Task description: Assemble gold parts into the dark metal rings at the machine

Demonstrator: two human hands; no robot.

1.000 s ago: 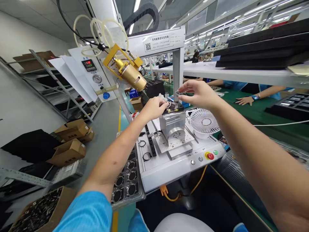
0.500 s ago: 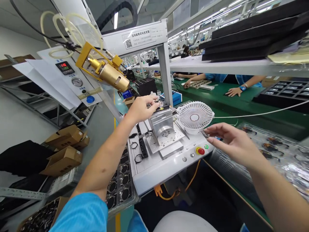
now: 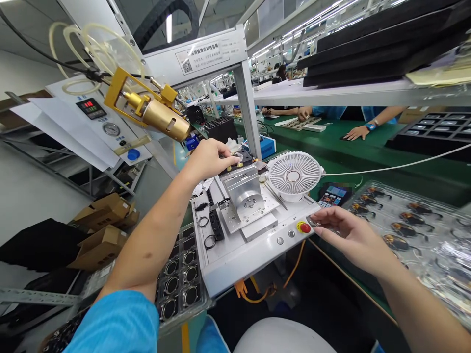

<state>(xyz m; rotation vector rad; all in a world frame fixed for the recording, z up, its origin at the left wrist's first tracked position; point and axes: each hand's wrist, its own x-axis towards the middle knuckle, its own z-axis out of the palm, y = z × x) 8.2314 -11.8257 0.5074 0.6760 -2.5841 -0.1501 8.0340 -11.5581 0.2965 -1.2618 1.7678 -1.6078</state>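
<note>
The left hand (image 3: 209,159) rests with fingers pressed together on a small fixture (image 3: 235,164) atop the aluminium jig block (image 3: 243,192). The right hand (image 3: 351,240) pinches a small metal part (image 3: 312,221) just beside the emergency stop button (image 3: 303,227). Metal rings (image 3: 190,274) fill a tray (image 3: 187,318) left of the block.

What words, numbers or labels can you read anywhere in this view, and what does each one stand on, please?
White plate on the gantry crossbeam: "深圳" and "科技有限" can be made out; its smaller lines are too small to read.
Red-digit display on the controller panel: digits too small to read.
Pressure gauge dial: scale too small to read.
Handheld keypad: screen and keys too blurred to read.
</note>
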